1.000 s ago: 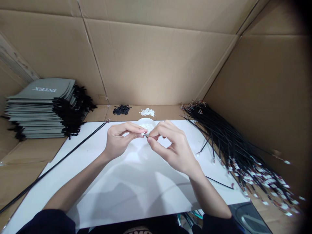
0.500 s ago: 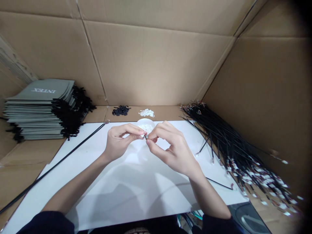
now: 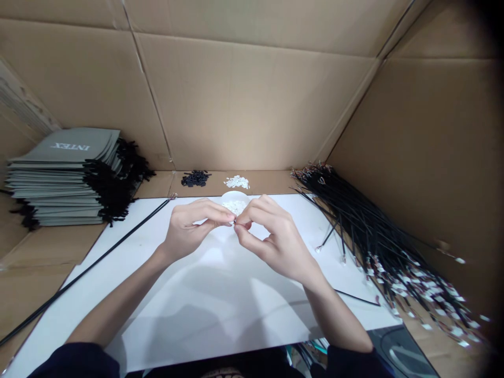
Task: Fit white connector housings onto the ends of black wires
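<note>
Over the middle of the white tabletop, my left hand (image 3: pixel 192 226) and my right hand (image 3: pixel 273 236) meet fingertip to fingertip. Both are closed in a pinch. Between the fingertips shows a tiny dark bit, seemingly the end of a thin black cable (image 3: pixel 356 297), whose far part comes out beyond my right forearm. Whatever else the left fingertips pinch is hidden. Just behind the fingers stands a white bowl (image 3: pixel 235 195) with small white pieces in it, partly covered by my hands.
Small black pieces (image 3: pixel 196 178) and small white pieces (image 3: pixel 237 181) lie in piles on cardboard at the back. Grey INTEX sheets (image 3: pixel 65 149) are stacked at left, near long black cables (image 3: pixel 114 247). Many black cables (image 3: pixel 354 220) with white connectors lie heaped at right. Cardboard walls surround the table.
My fingertips have drawn closer together, and the dark bit between them shows less. The cable's far end beyond my right forearm has shifted slightly right.
</note>
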Action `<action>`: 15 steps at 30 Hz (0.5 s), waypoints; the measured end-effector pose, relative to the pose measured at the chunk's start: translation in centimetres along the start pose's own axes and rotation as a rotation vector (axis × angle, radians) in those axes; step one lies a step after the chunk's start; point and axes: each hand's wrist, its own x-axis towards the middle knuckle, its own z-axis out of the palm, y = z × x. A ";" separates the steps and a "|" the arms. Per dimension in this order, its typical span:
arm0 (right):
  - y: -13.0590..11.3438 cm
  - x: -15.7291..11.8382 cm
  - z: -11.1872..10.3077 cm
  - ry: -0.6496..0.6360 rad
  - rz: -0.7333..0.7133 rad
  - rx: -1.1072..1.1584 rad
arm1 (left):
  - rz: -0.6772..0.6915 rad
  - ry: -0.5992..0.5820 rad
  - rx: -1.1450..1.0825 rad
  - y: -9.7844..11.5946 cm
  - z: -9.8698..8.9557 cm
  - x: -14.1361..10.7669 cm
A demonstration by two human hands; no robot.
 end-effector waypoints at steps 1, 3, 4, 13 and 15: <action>0.1 0.0 0.0 0.000 0.000 0.011 | -0.002 -0.011 -0.001 0.0 -0.1 0.0; 0.2 0.0 0.1 0.005 0.000 0.037 | -0.009 -0.029 0.004 -0.1 -0.1 0.1; 0.3 0.0 0.2 0.010 0.000 0.050 | -0.012 -0.033 0.009 -0.1 0.0 0.1; 0.8 0.4 0.7 0.057 0.010 0.109 | 0.009 -0.020 0.124 -0.1 -0.3 0.2; 1.0 0.6 0.8 0.087 0.026 0.129 | 0.050 0.016 0.218 -0.1 -0.6 0.3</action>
